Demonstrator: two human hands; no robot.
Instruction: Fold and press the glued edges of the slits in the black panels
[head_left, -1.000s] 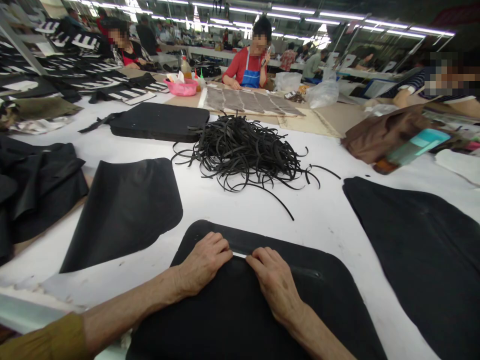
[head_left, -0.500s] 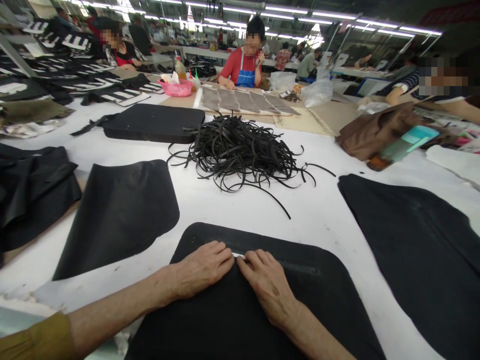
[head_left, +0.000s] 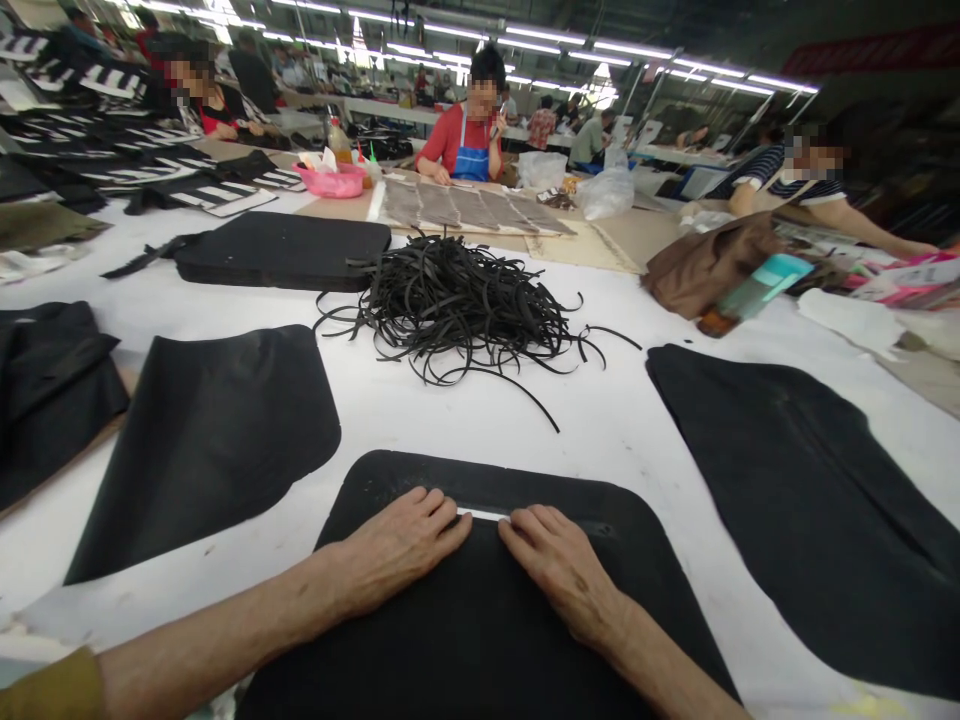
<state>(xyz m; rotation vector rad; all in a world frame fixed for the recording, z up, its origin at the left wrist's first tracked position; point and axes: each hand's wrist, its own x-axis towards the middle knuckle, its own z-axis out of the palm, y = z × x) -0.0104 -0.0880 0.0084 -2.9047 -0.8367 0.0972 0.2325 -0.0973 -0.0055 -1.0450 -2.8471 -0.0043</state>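
Observation:
A black panel with rounded corners [head_left: 450,620] lies flat in front of me on the white table. Near its far edge, a narrow white strip [head_left: 484,515] shows between my hands. My left hand [head_left: 405,535] rests on the panel at the strip's left end, fingers bent and held together, thumb close by the strip. At the right end, my right hand [head_left: 559,560] mirrors it, with curled fingers over the strip and the thumb on the near side. Both hands seem to grip the panel's material along this line; the fingertips are partly hidden.
Beyond the panel sits a heap of thin black strips [head_left: 465,305], beside a stack of black panels [head_left: 285,250]. More black pieces lie left [head_left: 217,440] and right [head_left: 795,480]. A teal-lidded bottle [head_left: 757,290] leans by brown cloth. A co-worker in red [head_left: 450,140] sits opposite.
My hands have moved slightly apart along the white strip, so more of it shows between them. The view has shifted a little to the right.

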